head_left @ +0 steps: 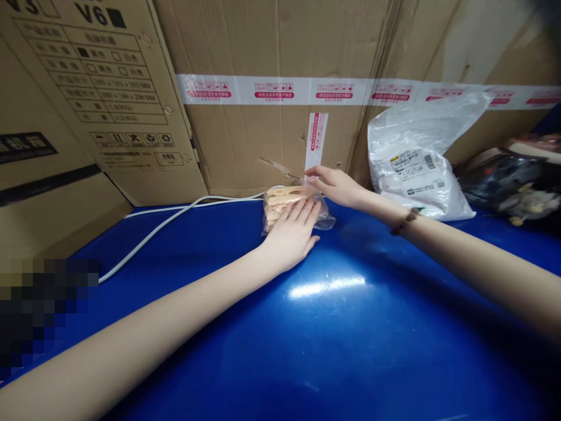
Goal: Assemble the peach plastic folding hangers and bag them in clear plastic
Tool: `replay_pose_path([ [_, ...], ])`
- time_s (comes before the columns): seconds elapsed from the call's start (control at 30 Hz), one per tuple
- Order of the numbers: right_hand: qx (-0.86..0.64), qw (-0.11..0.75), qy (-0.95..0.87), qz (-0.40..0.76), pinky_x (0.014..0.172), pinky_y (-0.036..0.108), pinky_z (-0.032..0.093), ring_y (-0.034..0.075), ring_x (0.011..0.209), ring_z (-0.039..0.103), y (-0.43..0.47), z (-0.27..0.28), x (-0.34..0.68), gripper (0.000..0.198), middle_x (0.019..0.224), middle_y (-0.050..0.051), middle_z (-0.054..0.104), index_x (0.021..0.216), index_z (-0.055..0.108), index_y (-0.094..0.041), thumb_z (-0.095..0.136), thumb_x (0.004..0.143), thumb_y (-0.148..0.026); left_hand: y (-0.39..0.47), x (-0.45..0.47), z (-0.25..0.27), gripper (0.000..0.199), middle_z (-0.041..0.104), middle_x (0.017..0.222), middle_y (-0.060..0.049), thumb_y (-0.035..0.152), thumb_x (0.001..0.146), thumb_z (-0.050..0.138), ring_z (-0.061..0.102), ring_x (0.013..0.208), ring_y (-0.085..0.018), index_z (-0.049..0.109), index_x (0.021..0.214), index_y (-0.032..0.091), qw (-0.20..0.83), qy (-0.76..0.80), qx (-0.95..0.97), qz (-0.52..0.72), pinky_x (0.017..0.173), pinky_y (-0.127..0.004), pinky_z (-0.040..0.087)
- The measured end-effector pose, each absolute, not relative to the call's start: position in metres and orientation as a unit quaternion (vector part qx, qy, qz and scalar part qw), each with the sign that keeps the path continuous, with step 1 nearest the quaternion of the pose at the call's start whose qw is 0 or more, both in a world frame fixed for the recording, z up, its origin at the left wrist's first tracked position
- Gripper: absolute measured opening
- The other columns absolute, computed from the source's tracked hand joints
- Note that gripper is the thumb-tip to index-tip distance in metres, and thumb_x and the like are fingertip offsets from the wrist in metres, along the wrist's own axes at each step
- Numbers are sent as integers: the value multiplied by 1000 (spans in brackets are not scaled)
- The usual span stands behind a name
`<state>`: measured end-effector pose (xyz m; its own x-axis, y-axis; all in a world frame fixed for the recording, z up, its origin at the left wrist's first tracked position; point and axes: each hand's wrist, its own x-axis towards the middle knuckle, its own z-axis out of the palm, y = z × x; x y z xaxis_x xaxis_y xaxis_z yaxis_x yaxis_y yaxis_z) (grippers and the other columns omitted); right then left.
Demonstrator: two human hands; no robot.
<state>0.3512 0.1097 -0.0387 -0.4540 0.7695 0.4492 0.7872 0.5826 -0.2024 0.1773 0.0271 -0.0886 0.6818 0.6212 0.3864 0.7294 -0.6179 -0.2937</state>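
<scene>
A clear plastic bag of pale wooden pieces (274,202) lies on the blue tabletop (350,339), close against a large cardboard box (245,140). My left hand (291,234) rests on the bag's front, palm down, with the fingers stretched out over the wood. At the bag's back right corner, my right hand (337,186) has its fingers extended and slightly bent. Whether its fingertips touch the plastic I cannot tell. A dark beaded bracelet (407,221) circles the right wrist. The exact kind of wooden pieces is partly hidden by my left hand and the shiny wrap.
A white plastic mailing bag (416,161) with a label stands right of my right hand. Dark plastic-wrapped items (512,181) sit at the far right. White cables (166,225) run along the back left, beside a printed carton (109,99). A pixelated patch covers the left edge.
</scene>
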Motion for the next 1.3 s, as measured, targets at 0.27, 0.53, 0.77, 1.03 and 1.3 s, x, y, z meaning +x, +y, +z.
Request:
replay_pose_path([
  [0.27, -338, 208, -910, -119, 115, 50, 30, 25, 139, 39, -12, -36, 351, 46, 145, 7, 50, 141, 47, -24, 38, 97, -34, -25, 148, -87, 69, 33, 153, -23, 48, 99, 41, 27, 145, -31, 32, 147, -1, 139, -338, -920, -144, 118, -45, 25],
  [0.53, -349, 128, -928, -12, 114, 51, 35, 28, 141, 35, -37, -88, 351, 63, 152, 15, 38, 149, 37, -14, 35, 98, -51, -44, 120, -87, 69, 26, 157, -17, 54, 100, 30, 24, 146, -27, 28, 151, 8, -31, -404, -911, -78, 116, -49, 29],
  [0.77, -375, 90, -922, 31, 116, 50, 31, 29, 142, 32, -29, -90, 360, 67, 155, 15, 32, 148, 39, -11, 31, 98, -56, -44, 122, -86, 69, 24, 158, -16, 54, 99, 34, 23, 146, -28, 29, 151, 9, -58, -423, -903, -51, 118, -50, 25],
  [1.03, -369, 68, -927, 10, 114, 50, 32, 30, 142, 33, -32, -86, 358, 66, 155, 17, 33, 148, 38, -9, 30, 100, -53, -45, 122, -85, 72, 21, 159, -13, 57, 98, 30, 20, 147, -26, 27, 152, 10, -69, -424, -902, -38, 119, -48, 21],
  [1.3, -368, 48, -929, -7, 116, 47, 30, 28, 143, 31, -31, -86, 358, 67, 156, 15, 31, 150, 34, -9, 27, 101, -53, -44, 121, -85, 72, 20, 159, -13, 57, 98, 30, 19, 148, -26, 26, 152, 10, -75, -427, -900, -37, 120, -47, 20],
])
